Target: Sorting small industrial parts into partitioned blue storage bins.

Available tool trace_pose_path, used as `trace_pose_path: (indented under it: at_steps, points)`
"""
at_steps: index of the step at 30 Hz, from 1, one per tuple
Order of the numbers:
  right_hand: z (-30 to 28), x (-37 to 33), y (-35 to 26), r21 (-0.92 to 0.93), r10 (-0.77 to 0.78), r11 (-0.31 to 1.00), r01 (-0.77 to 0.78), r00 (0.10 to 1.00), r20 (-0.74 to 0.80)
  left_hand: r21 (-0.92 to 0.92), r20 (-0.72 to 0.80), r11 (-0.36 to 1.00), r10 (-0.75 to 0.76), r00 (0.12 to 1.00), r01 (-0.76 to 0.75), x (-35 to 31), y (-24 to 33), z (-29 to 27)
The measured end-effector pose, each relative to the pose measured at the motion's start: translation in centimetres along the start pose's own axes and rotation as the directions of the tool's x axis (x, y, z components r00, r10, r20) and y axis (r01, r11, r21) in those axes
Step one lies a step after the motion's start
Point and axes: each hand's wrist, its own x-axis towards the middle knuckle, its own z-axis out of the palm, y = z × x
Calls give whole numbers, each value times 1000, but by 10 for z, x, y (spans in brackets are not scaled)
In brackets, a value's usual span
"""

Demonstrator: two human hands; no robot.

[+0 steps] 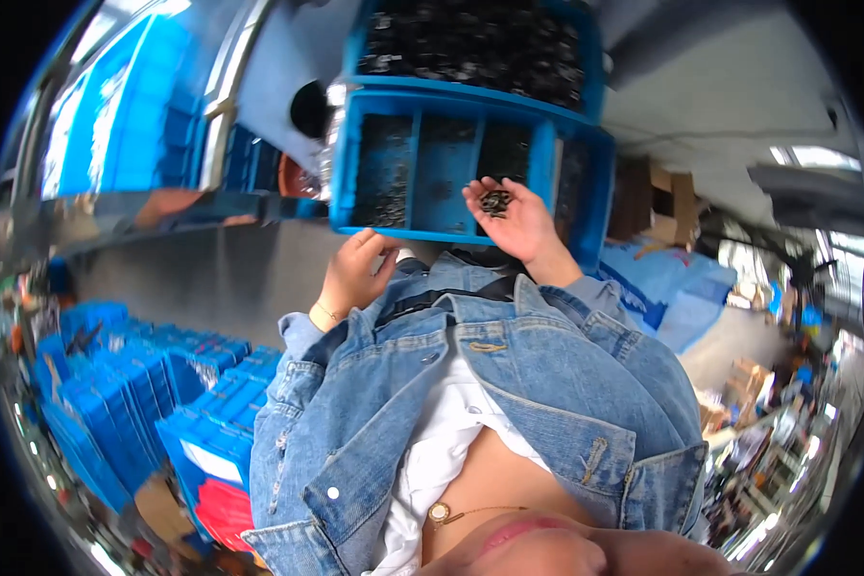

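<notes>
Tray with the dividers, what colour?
Blue tray, head view; dark small parts lie in the right hand.

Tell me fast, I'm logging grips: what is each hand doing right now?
Left hand: curled, gripping the near rim of the blue divided bin.
Right hand: open palm, cupping small dark parts.

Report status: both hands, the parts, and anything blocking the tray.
Left hand gripping near edge of blue divided tray. Right hand open, palm up, holding small dark parts over the tray. Nothing in the way.
</notes>
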Motion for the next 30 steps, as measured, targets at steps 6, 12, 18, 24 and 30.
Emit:
trace_pose_path:
  at_steps: [6,12,18,24,30]
  points:
    - [106,60,50,-255,47,967,-5,986,160,-22,-234,977,-210,949,211,-51,-16,-14]
    - [149,192,101,-624,-152,626,469,857,492,284,-228,893,-292,929,350,-33,-33,-20]
    - [132,93,71,-631,-376,-201,749,536,756,544,-88,736,-426,900,402,-31,-85,-3]
    - [25,32,-29,-755,-543,-476,451,525,656,467,-168,819,-288,943,333,-30,-77,-9]
    - [1,-7,-26,-792,-394,-513,330,729,559,64,-342,991,-86,936,115,-3,-39,-11]
